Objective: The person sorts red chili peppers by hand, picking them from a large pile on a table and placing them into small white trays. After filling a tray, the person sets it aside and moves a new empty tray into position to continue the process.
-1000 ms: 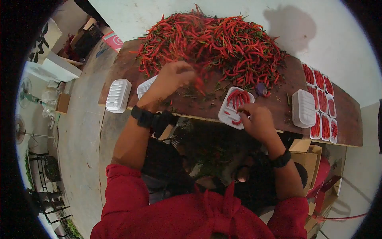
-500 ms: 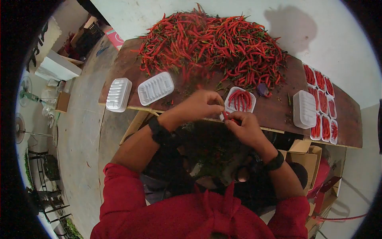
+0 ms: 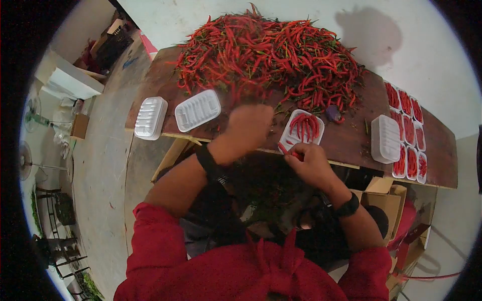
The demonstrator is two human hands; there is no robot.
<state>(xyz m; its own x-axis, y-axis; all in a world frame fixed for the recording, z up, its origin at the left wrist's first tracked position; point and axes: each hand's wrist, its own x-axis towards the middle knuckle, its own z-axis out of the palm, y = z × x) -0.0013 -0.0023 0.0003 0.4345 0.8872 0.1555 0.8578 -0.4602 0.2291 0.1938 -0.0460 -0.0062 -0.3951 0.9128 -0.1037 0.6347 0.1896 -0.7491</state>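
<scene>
My right hand [image 3: 311, 164] is closed on a red chilli [image 3: 285, 149] at the near edge of a white tray [image 3: 289, 133]. Several red chillies [image 3: 305, 126] lie in that tray. To the left, my left hand [image 3: 250, 125] hangs over the table's front part, its fingers smeared by motion; whether it holds anything is hidden. Beyond it rises a large pile of red chillies with green stems [image 3: 266, 52].
An empty white tray [image 3: 198, 110] and a stack of trays [image 3: 150, 118] are at the left. Another stack [image 3: 385, 139] stands at the right, beside rows of filled trays [image 3: 411, 161]. A purple object [image 3: 332, 113] lies near the pile. Cardboard boxes [image 3: 384, 200] are below the table.
My left hand has moved away from my right hand, up and to the left. My right hand stays by the tray with the chilli.
</scene>
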